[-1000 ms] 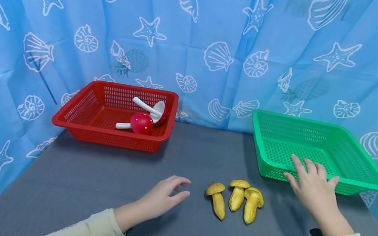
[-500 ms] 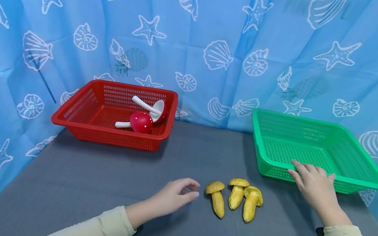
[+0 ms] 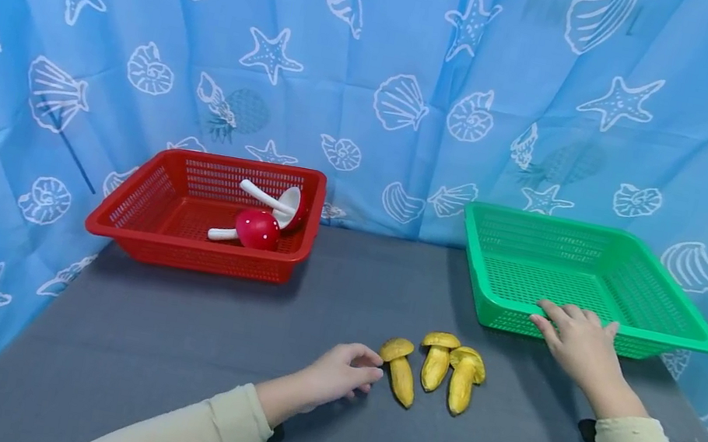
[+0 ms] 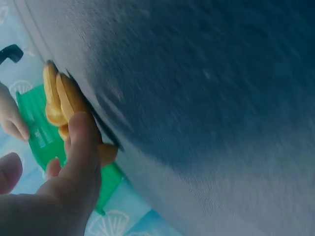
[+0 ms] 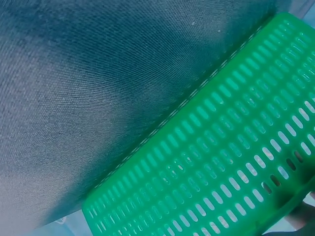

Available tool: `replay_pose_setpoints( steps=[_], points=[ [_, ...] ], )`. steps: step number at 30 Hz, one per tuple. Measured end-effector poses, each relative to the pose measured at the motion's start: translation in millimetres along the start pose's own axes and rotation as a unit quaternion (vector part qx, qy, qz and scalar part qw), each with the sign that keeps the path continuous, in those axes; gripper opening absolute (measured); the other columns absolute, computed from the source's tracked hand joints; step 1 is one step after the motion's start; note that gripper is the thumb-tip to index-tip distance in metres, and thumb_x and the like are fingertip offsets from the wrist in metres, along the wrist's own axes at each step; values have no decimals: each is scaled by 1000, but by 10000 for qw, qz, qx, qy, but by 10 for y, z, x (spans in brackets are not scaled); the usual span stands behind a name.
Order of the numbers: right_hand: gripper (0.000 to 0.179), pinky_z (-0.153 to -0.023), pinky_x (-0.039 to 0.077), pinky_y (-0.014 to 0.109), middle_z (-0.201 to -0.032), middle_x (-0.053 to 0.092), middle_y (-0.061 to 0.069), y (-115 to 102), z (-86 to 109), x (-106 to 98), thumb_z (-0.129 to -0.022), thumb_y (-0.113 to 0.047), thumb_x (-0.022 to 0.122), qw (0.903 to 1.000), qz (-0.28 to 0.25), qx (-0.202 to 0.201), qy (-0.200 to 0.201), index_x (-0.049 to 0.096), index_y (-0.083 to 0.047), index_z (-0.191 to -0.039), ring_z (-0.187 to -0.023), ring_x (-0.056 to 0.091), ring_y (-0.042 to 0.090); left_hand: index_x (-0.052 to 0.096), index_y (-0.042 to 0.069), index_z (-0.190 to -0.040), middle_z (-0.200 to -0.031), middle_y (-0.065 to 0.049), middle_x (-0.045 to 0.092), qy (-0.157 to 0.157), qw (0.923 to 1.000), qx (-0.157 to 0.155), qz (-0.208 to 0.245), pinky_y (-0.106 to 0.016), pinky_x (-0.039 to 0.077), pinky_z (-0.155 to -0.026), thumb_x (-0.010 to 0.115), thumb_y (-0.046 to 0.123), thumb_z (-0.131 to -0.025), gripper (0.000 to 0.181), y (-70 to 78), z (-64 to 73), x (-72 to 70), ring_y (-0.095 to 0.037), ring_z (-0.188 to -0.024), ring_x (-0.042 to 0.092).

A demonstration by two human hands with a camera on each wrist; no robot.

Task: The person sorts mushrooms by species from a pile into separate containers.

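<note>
Three yellow toy mushrooms lie on the dark grey cloth: the left one (image 3: 399, 372), the middle one (image 3: 436, 362) and the right one (image 3: 463, 379). My left hand (image 3: 337, 376) is just left of the left mushroom, its fingertips close to the cap; whether they touch cannot be told. In the left wrist view, thumb and fingers are apart, with the mushrooms beyond. The fingers of my right hand (image 3: 580, 348) rest over the near rim of the green basket (image 3: 646, 336). The right wrist view mostly shows that basket's slotted wall (image 5: 211, 142), and the hand is largely hidden there.
At the back left stands a red basket (image 3: 199, 254) holding two red-capped toy mushrooms with white stems, one lying cap-sideways (image 3: 256, 229), the other showing its white underside (image 3: 286, 205). A blue shell-patterned curtain (image 3: 355, 55) hangs behind the table.
My left hand has moved right, up to the left yellow mushroom. My right hand has lowered from above the green basket's near edge onto its rim. The mushrooms lie as before.
</note>
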State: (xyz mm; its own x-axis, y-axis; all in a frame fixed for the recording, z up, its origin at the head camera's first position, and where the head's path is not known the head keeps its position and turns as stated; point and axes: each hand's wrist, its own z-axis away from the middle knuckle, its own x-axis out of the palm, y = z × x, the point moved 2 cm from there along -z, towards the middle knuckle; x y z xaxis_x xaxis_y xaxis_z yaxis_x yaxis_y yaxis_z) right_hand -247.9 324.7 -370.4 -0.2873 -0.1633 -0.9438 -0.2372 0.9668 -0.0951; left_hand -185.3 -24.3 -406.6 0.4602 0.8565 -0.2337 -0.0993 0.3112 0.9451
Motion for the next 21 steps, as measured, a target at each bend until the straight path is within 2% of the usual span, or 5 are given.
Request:
replay_pose_setpoints(
  steps=[6, 10, 14, 17, 21],
  points=[
    [40, -87, 15, 85, -118, 54, 33, 10, -4, -9, -100, -28, 55, 9998, -87, 41, -146, 55, -1, -129, -111, 43, 58, 57, -3, -123, -107, -9, 66, 88, 9942, -761, 758, -38, 56, -77, 60, 14, -97, 31, -28, -81, 79, -24, -92, 67],
    [39, -87, 15, 85, -118, 54, 32, 13, -12, -14, -100, -27, 55, 9998, -75, 48, -169, 56, -1, -129, -111, 43, 57, 54, -6, -127, -101, -8, 68, 162, 9889, -1129, 950, -35, 57, -71, 62, 15, -96, 38, -50, -158, 153, -21, -83, 69],
    [39, -87, 14, 85, -118, 54, 33, 13, -18, -10, -100, -27, 56, 9997, -93, 72, -196, 55, -1, -129, -111, 43, 58, 48, -8, -133, -98, -6, 69, 241, 9880, -1231, 904, -33, 57, -63, 63, 17, -95, 47, -47, -207, 244, -21, -76, 70],
    [39, -88, 13, 85, -118, 54, 32, 11, -22, -3, -100, -26, 56, 9996, -114, 96, -221, 55, -1, -129, -111, 42, 58, 49, -6, -131, -96, -5, 68, 360, 9884, -1315, 666, -29, 54, -53, 64, 19, -95, 46, -28, -241, 311, -18, -66, 68],
    [38, -88, 13, 85, -117, 54, 32, 10, -19, 0, -100, -26, 56, 9997, -123, 100, -193, 55, -1, -128, -111, 42, 58, 56, 1, -116, -90, -3, 62, 585, 9869, -1482, 234, -24, 45, -42, 66, 21, -94, 31, 22, -298, 378, -13, -53, 60]
  ],
)
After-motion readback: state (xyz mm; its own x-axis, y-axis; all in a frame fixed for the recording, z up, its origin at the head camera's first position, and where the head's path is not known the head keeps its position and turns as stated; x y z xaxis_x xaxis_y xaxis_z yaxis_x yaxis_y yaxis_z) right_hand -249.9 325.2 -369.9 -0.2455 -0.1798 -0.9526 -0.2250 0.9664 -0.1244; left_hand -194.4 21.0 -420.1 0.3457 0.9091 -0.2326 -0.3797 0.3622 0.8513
